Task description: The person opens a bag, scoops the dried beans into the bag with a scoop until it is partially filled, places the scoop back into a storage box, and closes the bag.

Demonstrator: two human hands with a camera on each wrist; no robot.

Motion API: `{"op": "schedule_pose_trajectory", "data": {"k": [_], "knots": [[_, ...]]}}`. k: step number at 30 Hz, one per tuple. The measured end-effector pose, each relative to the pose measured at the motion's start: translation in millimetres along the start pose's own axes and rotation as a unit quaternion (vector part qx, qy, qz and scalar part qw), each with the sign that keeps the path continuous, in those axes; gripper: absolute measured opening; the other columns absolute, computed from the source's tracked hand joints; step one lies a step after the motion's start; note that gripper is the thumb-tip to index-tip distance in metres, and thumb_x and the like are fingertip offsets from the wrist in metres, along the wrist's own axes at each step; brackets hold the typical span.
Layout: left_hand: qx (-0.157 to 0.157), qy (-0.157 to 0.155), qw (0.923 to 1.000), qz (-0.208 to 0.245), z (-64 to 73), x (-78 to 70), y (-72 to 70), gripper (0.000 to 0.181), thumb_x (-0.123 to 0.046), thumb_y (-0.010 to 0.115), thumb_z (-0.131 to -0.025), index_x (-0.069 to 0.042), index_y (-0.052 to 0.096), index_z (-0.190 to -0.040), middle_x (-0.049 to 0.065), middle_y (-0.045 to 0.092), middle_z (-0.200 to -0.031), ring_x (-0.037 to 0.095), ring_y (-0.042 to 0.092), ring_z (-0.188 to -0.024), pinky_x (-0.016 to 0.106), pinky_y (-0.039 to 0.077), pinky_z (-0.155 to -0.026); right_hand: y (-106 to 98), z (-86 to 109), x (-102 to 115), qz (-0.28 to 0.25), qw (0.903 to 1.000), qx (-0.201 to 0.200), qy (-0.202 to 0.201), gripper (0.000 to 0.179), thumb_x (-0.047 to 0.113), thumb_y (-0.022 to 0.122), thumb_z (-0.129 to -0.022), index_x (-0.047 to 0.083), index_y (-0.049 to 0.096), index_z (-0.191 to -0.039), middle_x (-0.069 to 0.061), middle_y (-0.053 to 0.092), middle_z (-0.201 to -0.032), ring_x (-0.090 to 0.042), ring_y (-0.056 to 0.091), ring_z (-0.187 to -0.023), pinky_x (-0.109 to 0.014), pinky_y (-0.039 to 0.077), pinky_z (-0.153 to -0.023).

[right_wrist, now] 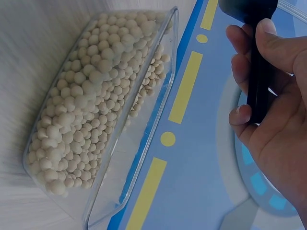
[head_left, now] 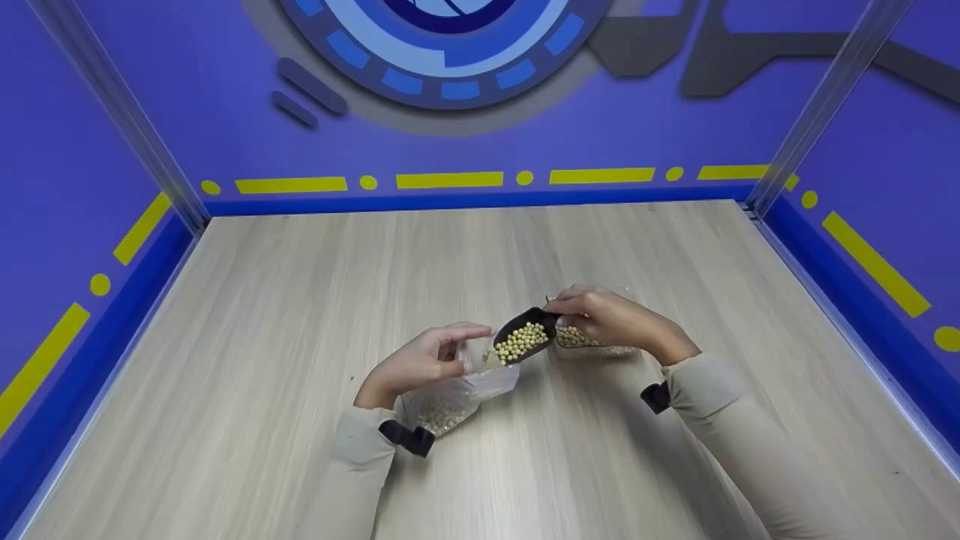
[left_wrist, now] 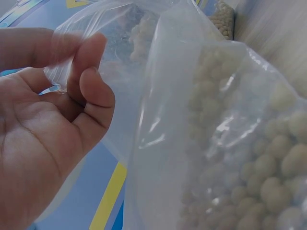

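My right hand (head_left: 611,319) grips the handle of a black scoop (right_wrist: 259,72), whose bowl carries a heap of round yellow beans (head_left: 521,343). The scoop tilts left and down, its front lip at the mouth of a clear plastic bag (head_left: 491,384). At the bag's upper edge, my left hand (head_left: 420,364) holds the film between thumb and fingers, as the left wrist view (left_wrist: 53,105) also has it. Beans (left_wrist: 273,177) fill the bag's lower part. Below the right hand stands a clear plastic box (right_wrist: 112,158) holding many more of these beans.
All of this is on a light wood-grain table (head_left: 300,300). Blue panels (head_left: 450,150) with yellow marks enclose its back and both sides, joined by metal corner posts (head_left: 817,112). A black strap (head_left: 407,437) sits on the left wrist.
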State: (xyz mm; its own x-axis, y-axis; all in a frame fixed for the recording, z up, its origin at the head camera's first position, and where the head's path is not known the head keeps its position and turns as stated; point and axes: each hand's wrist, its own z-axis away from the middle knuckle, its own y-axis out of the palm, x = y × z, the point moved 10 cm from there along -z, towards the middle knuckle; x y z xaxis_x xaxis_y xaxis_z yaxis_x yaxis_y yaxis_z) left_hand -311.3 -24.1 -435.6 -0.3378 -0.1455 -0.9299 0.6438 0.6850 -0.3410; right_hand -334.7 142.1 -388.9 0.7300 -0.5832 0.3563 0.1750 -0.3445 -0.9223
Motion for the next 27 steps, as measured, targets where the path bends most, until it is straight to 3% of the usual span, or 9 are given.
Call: {"op": "schedule_pose_trajectory", "data": {"k": [27], "knots": [[0.003,0.005,1.0000,0.003,-1.5,1.8,0.1,0.053,0.005,0.056,-0.085,0.007,0.047,-0.137,0.024,0.045,-0.142,0.005,0.038,-0.071,0.017,0.039,-0.067,-5.6,-4.6,9.8,0.046,0.9986,0.004,-0.028,0.031,0.001,0.061,-0.089,0.006,0.068,-0.119,-0.010,0.069,-0.108,-0.025,0.065,-0.099,-0.038,0.054,-0.084]]}}
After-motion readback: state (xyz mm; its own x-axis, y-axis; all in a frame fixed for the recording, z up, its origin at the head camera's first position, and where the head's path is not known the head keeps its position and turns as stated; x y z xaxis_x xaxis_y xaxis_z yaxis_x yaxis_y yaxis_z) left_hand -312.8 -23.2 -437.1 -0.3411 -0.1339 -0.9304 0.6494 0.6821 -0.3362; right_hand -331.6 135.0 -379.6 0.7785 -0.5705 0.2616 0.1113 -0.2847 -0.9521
